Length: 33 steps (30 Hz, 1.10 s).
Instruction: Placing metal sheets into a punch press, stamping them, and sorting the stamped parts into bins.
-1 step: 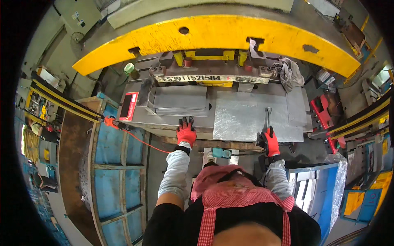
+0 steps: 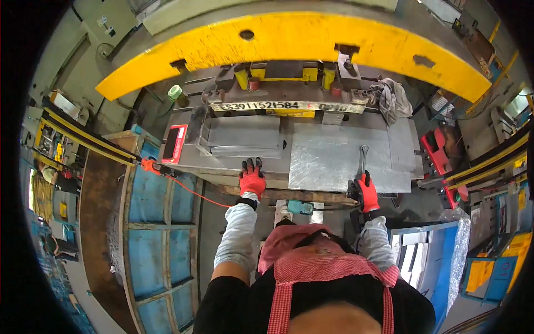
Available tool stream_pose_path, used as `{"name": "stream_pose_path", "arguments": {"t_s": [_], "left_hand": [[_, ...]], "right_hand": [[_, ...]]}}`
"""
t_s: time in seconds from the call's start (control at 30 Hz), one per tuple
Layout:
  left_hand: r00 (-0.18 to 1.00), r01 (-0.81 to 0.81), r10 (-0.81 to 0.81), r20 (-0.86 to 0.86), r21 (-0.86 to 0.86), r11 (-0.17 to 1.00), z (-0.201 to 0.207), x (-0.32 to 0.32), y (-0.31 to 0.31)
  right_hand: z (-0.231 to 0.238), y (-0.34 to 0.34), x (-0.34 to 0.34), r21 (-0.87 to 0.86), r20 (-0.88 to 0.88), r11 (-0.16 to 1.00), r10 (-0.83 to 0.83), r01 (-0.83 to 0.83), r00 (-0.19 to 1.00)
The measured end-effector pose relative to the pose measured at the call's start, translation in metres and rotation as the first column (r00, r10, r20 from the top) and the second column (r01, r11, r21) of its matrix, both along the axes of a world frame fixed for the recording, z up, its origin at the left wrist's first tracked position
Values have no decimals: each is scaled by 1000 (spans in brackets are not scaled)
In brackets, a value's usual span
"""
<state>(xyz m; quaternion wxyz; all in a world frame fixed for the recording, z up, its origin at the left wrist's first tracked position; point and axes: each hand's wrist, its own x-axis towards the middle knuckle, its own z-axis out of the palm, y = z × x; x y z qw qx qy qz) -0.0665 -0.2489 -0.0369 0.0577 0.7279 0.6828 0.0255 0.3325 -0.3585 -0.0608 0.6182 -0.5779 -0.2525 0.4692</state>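
My left hand [image 2: 252, 181], in a red glove with black fingertips, lies with its fingers spread at the front edge of the steel press bed [image 2: 222, 161]. Just beyond it is a stack of thin grey metal sheets [image 2: 245, 133]. A metal wrench [image 2: 364, 157] points away from me over a large shiny metal sheet [image 2: 328, 156]. My right hand [image 2: 365, 193], gloved alike, is closed around the wrench's near end at that sheet's front edge. The fingers partly hide the handle.
A yellow press beam [image 2: 300, 42] spans the far side above the die [image 2: 289, 92]. A grey rag [image 2: 394, 100] hangs at the right. A red-framed device [image 2: 175, 143] lies at the left. Blue frames [image 2: 147, 200] stand left, and a blue-edged crate [image 2: 439, 256] stands right.
The yellow press beam has shifted slightly toward the top of the picture and looks a little larger. Both hands and the wrench stay in place.
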Motion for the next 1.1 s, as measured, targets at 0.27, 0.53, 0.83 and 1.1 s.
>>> {"name": "stream_pose_path", "arguments": {"t_s": [0.27,0.53,0.83,1.1], "left_hand": [[997,19,-18,77,-14,1000,10,-1,-6],[811,-44,204,548,-290,956,110,26,7],[-16,214,269,963,-259,942,147,94,133],[-648,493,390,654,-31,870,147,113,211]], "right_hand": [[5,-6,1,-75,40,997,7,-4,999],[177,87,-62,124,347,924,301,-361,888],[250,335,-91,158,29,746,651,-647,758],[235,173,-84,287,645,738,322,-611,693]]}}
